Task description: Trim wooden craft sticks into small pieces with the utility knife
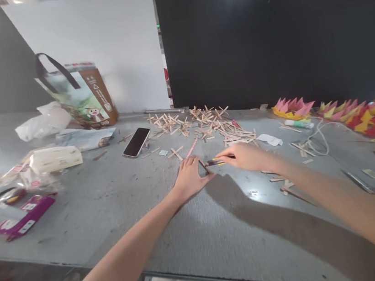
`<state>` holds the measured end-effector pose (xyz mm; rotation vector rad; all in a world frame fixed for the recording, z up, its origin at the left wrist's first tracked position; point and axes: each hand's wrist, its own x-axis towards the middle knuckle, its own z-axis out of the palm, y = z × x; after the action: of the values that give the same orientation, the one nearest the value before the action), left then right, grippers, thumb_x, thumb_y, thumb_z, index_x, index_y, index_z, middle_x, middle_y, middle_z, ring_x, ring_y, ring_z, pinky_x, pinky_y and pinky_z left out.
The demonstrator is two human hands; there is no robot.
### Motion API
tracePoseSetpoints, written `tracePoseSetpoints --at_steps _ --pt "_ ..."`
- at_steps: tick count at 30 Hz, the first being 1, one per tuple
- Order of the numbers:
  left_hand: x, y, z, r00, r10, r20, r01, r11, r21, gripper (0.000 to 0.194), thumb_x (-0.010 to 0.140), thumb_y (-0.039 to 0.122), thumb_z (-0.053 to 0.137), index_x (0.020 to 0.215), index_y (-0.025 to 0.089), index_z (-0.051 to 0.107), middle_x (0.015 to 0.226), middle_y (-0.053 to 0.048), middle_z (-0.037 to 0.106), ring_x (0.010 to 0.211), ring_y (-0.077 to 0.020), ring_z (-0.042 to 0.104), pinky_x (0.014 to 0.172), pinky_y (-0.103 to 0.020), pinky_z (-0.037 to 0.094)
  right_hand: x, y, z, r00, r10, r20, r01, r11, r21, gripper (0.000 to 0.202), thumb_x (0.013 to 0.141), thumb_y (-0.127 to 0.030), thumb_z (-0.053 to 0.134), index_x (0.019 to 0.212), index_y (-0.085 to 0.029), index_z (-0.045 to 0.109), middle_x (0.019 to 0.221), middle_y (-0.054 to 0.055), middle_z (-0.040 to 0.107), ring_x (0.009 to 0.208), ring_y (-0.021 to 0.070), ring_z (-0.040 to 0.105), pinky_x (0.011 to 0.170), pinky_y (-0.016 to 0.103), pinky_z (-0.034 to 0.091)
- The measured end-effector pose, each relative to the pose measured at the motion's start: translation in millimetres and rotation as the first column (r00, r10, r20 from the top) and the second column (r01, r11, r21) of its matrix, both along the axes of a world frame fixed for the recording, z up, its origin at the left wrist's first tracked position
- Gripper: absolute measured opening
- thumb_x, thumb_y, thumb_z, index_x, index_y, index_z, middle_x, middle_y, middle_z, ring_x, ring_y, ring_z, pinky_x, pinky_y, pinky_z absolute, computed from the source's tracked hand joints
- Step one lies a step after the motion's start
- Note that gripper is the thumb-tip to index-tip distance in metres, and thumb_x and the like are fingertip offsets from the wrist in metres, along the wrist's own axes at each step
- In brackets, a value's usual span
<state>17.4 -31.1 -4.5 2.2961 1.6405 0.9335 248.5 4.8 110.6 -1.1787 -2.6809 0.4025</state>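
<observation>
wooden stick (205,166) on the table (173,243), between thumb and fingers of the left hand (188,177); gripped or only pinned down, can't tell. right hand (241,156) closed on a slim yellow-and-black tool (216,161), tip at or just beside the stick; tool type unclear. hands near each other, not touching. progress, my read: partway. crossed sticks (171,122) heaped toward the back look done; loose sticks (277,179) right of the hands look unworked. count left: can't tell, heap overlaps.
</observation>
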Motion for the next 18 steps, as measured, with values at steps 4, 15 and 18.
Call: tracePoseSetpoints --at_steps 4,15,18 --pt "2 -1 2.8 0.996 0.017 0.087 -0.013 0.999 -0.049 0.073 0.087 0.051 0.075 0.146 0.018 0.047 0.142 -0.019 0.062 0.137 -0.0390 0.055 0.115 -0.060 0.039 23 -22 -39.8 0.962 -0.145 -0.232 0.149 0.989 -0.001 0.046 0.105 -0.045 0.044 0.129 -0.020 0.073 0.106 0.010 0.080 0.072 0.0185 0.066 0.066 0.028 0.044" --pt "12 -11 15.1 0.930 -0.079 0.358 0.132 0.983 -0.125 0.040 0.101 0.024 0.053 0.141 0.018 0.049 0.097 -0.006 0.077 0.082 -0.0178 0.072 0.081 -0.033 0.055 27 -60 -82.0 0.904 -0.191 -0.384 0.236 0.969 0.073 0.043 0.108 -0.044 0.041 0.137 -0.022 0.063 0.101 0.008 0.080 0.065 0.0179 0.070 0.061 0.027 0.048" --pt "11 -13 18.2 0.907 -0.070 0.416 0.138 0.981 -0.136 0.037 0.101 0.022 0.051 0.138 0.018 0.050 0.095 -0.006 0.079 0.076 -0.0156 0.072 0.078 -0.030 0.054 25 -62 -83.9 0.886 -0.184 -0.425 0.230 0.971 0.059 0.042 0.109 -0.043 0.042 0.138 -0.021 0.062 0.113 0.010 0.078 0.073 0.0179 0.072 0.068 0.027 0.052"
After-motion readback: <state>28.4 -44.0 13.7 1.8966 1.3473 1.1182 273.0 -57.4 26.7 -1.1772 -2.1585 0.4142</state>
